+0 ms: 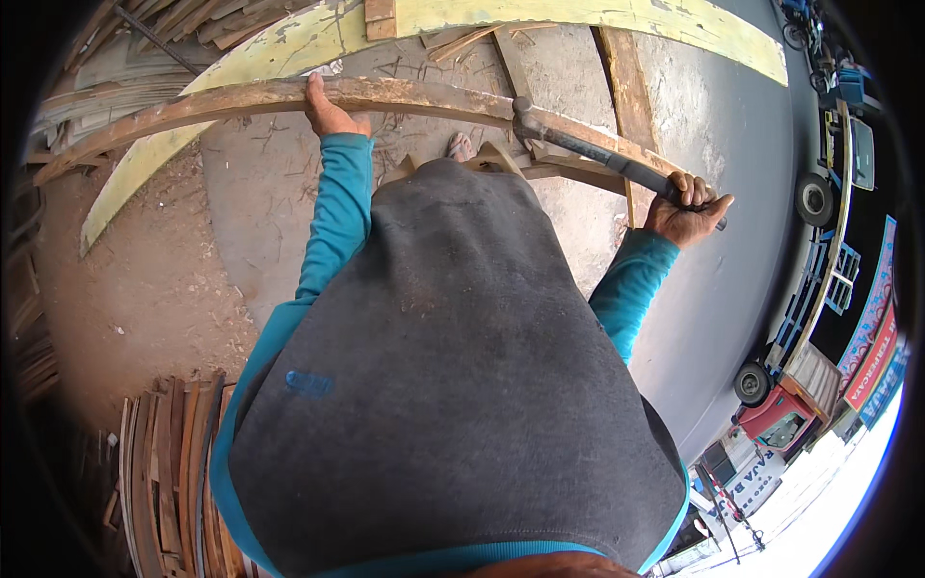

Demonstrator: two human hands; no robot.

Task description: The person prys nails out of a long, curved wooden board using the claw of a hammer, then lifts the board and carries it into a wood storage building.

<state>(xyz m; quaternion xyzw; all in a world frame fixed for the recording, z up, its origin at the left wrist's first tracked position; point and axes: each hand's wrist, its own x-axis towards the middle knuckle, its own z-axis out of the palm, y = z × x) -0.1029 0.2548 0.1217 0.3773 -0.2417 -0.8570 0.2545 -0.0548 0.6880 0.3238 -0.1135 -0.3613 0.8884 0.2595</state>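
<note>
A long, worn wooden plank (414, 93) stretches across in front of me, curved by the lens. My left hand (332, 114) grips it left of its middle, with a finger or thumb showing over the near face. In my closed right hand (686, 210) is a hammer (588, 151), held near the end of its dark handle. The hammer's head lies over the plank's right part; whether it touches the wood I cannot tell. Beyond the plank is a long board with peeling pale yellow paint (260, 60), and a small wooden block (381, 19) sits on it.
Wooden beams (626, 87) lie on the ground ahead. Stacked timber strips (173, 462) stand at lower left, with more wood (106, 106) at upper left. Scattered nails or scraps and sawdust cover the ground. A road (742, 193) runs along the right, with trucks (780, 414) beyond it.
</note>
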